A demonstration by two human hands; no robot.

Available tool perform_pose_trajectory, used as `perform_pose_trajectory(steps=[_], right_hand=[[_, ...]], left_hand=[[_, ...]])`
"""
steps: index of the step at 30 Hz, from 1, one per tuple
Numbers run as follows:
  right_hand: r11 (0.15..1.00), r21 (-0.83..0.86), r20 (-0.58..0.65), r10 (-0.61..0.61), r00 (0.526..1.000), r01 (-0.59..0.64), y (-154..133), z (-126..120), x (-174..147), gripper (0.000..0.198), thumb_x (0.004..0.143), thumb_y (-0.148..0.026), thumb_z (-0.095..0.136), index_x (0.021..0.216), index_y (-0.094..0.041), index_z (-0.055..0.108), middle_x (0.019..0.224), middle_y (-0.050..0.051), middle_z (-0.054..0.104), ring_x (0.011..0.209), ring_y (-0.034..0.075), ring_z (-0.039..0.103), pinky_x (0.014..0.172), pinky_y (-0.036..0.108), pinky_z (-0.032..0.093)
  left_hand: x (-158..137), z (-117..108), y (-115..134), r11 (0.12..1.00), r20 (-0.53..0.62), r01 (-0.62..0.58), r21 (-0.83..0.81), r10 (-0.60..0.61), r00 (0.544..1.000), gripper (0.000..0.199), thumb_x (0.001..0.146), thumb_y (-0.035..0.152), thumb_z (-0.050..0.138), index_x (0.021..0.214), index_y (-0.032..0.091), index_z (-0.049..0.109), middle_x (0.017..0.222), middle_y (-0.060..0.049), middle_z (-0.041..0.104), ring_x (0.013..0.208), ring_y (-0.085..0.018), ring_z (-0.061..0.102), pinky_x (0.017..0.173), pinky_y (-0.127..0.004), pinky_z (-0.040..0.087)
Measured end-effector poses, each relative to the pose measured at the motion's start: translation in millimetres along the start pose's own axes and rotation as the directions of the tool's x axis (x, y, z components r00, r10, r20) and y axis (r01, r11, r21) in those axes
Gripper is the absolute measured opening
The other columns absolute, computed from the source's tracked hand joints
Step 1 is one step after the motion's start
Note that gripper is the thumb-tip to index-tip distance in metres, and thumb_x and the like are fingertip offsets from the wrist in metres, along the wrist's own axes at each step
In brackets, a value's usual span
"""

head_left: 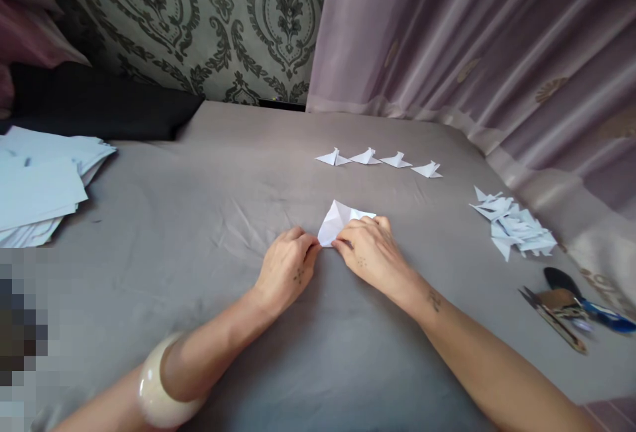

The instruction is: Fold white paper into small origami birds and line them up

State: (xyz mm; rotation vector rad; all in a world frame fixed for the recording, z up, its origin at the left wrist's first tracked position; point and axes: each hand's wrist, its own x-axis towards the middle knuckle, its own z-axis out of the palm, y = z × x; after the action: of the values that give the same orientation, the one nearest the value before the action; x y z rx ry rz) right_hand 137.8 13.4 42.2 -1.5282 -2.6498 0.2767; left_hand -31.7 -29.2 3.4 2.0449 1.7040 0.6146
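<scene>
A small sheet of white folded paper (334,221) with crease lines rests on the grey cloth (163,220), in the middle of the view. My left hand (289,265) pinches its near left corner between thumb and fingertips. Over the paper's right part lies my right hand (370,245), fingers bent and thumb pressed to the near edge, hiding that side. Beyond both hands, several folded paper birds (366,156) stand in a row.
To the right is a heap of folded white paper pieces (521,225). Nearer lie scissors (556,319) and a blue-handled tool (609,316). A stack of white sheets (40,183) sits at the left, before a black cloth (94,104). Purple curtains (422,34) hang behind.
</scene>
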Motion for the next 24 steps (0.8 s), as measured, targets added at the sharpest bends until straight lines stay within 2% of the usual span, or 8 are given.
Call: perform_pose_trajectory(steps=[10, 24], right_hand=[[0.998, -0.051, 0.123, 0.055, 0.991, -0.049, -4.5, -9.3, 12.1, 0.02, 0.087, -0.026, 0.059, 0.071, -0.019, 0.07, 0.079, 0.004, 0.07, 0.085, 0.019, 0.06, 0.082, 0.032, 0.029], [0.995, -0.025, 0.204, 0.1, 0.974, -0.097, -6.9, -14.0, 21.0, 0.02, 0.085, -0.023, 0.057, 0.068, -0.019, 0.068, 0.075, 0.005, 0.071, 0.081, 0.018, 0.062, 0.083, 0.031, 0.031]], left_hand=[[4.6, 1.2, 2.1, 0.991, -0.012, -0.013, 0.13, 0.014, 1.0, 0.021, 0.093, 0.022, 0.045, 0.081, 0.017, 0.062, 0.08, -0.005, 0.06, 0.074, -0.018, 0.058, 0.064, -0.029, 0.044], [2.1, 5.2, -1.9, 0.956, 0.027, -0.096, 0.276, 0.092, 0.995, 0.028, 0.098, 0.027, 0.033, 0.083, 0.017, 0.054, 0.08, -0.006, 0.056, 0.071, -0.02, 0.055, 0.065, -0.032, 0.043]])
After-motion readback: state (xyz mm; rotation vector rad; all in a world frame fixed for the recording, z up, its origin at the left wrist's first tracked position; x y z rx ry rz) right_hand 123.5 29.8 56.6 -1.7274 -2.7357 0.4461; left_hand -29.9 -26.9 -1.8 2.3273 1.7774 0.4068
